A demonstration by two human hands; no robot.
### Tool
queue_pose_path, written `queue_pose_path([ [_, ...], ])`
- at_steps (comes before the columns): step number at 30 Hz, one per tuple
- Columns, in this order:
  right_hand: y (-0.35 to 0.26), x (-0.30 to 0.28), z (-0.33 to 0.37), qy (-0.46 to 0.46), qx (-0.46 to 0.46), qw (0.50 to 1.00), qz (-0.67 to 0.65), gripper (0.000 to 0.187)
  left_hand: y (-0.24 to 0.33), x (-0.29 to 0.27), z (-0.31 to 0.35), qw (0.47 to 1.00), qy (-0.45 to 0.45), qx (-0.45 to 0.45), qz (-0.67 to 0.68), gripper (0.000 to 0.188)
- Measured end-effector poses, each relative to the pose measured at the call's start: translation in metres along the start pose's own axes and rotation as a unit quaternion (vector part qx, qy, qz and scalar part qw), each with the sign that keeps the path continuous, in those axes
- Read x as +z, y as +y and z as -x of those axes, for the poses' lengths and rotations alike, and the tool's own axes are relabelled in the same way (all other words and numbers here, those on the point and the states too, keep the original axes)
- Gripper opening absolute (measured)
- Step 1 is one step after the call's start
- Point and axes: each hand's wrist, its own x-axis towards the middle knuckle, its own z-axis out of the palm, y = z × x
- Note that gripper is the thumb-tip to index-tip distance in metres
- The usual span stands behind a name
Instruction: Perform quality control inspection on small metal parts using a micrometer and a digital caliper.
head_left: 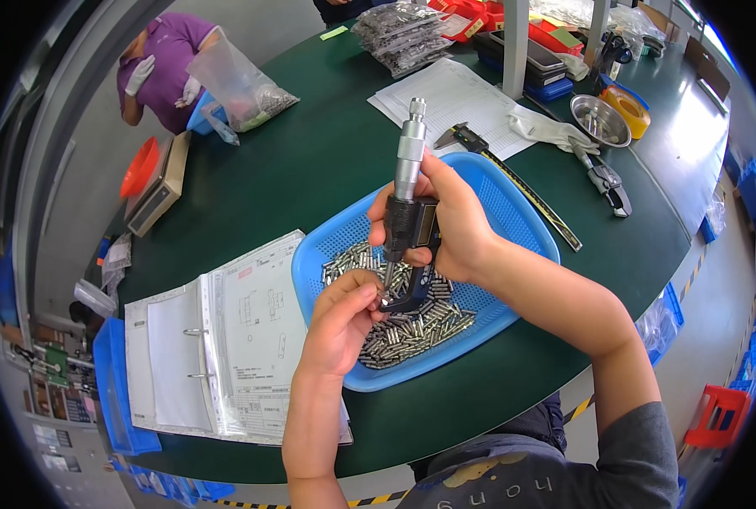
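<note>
Black-and-silver digital micrometer: right hand, grasping. Small silver metal part: left hand, pinching. Blue perforated plastic basket: near green surface's front edge.

Bright, even light is filling the scene; pale glare is washing over the worktop at upper right, while fisheye distortion is bending edges toward black corners.

Shiny metal and matt plastic-looking micrometer, glossy metal pins, smooth plastic basket, cloth glove.
</note>
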Motion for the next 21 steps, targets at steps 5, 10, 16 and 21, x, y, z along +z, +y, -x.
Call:
queue_pose_path([
  [5, -0.0004, 0.0004, 0.0008, -0.01, 0.006, 1.0, -0.009, 0.063, -0.0019, -0.0008, -0.0001, 1.0, -0.001, -0.004, -0.028, 0.011],
  [10, -0.0008, 0.0, 0.0028, -0.014, 0.005, 1.0, -0.022, 0.062, -0.0015, 0.0015, -0.0006, 0.999, 0.002, -0.017, -0.038, 0.014],
  [16, 0.0032, -0.0026, 0.0009, -0.009, -0.016, 0.999, 0.05, 0.061, -0.0026, 0.0021, -0.0005, 0.998, 0.003, -0.027, -0.052, 0.015],
  [21, 0.0052, -0.003, 0.0003, 0.012, -0.029, 0.996, 0.087, 0.064, -0.0017, 0.0012, -0.0006, 0.998, -0.015, -0.033, -0.042, 0.013],
])
